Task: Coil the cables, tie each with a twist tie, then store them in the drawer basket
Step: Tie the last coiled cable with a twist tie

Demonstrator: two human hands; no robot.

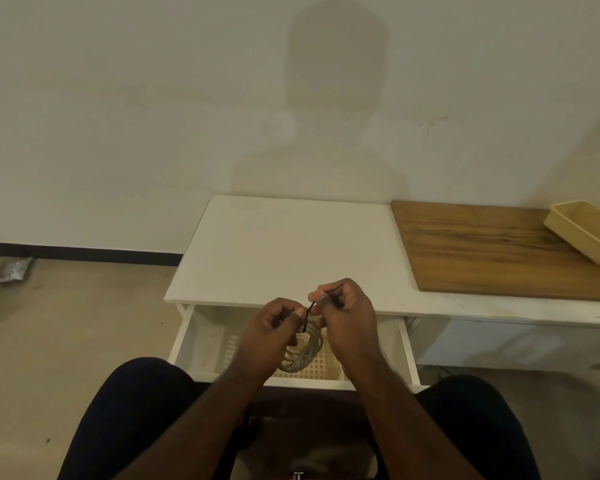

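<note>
Both hands sit over the open drawer [187, 341] just past the tabletop's [291, 251] front edge. Basket [321, 368] inside it, below the hands. Left hand [271, 329] curled, gripping the coiled cable [305, 355] and pinching the tie's [309, 311] lower end. Right hand [347, 308] curled, pinching the upper end. Board [492, 251] and tray [582, 230] far right.

Most of the coiled cable [303, 355] is covered by the left hand [274, 327] and right hand [347, 317], and the twist tie [309, 310] is too thin and blurred to be followed. The drawer basket [312, 370] is largely blocked by the forearms, and the beige tray [584, 233] gets cut off at the right edge
</note>
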